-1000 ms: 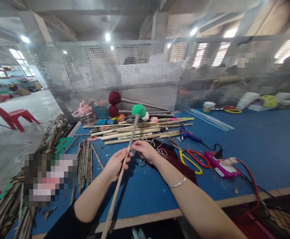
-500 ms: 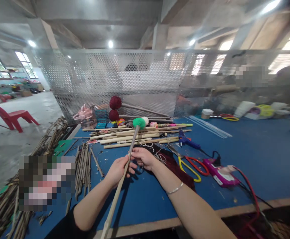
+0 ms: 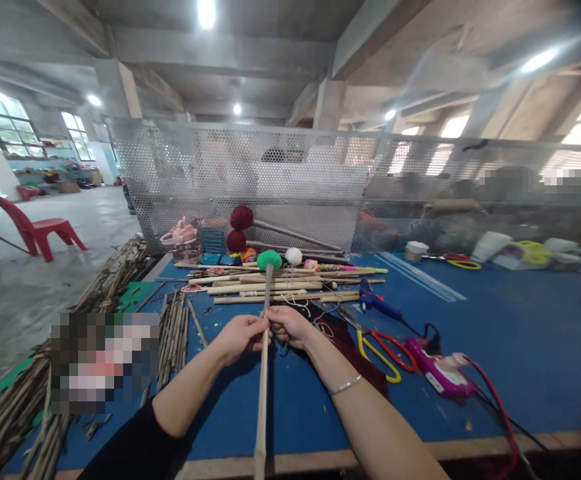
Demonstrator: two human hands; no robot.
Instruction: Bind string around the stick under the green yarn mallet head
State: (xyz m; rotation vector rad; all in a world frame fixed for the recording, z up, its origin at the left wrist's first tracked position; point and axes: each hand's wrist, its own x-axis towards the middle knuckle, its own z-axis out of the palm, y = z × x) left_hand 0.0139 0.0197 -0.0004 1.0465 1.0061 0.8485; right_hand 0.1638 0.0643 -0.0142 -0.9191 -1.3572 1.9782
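A long pale wooden stick (image 3: 262,400) runs from the front edge up between my hands, its upper part greyish and topped by a green ball (image 3: 269,261). My left hand (image 3: 242,337) is closed around the stick from the left side. From the right, my right hand (image 3: 290,327) pinches the stick at about the same height, where the pale and grey parts meet. A thin grey-blue strand hangs below my right fingers. Beyond the ball lie several wooden sticks (image 3: 265,288) and a white ball (image 3: 293,256).
Scissors (image 3: 380,347), a blue glue gun (image 3: 380,301) and a magenta device (image 3: 440,370) lie on the right. Dark red cloth (image 3: 353,357) is beside my right forearm. Bundled twigs (image 3: 173,330) lie left. Two dark red balls (image 3: 241,218) rest near the perforated screen (image 3: 200,160).
The stick has swung from a slant to nearly upright in view. My hands have come closer together on it. The camera view has tilted up, so the surroundings sit lower.
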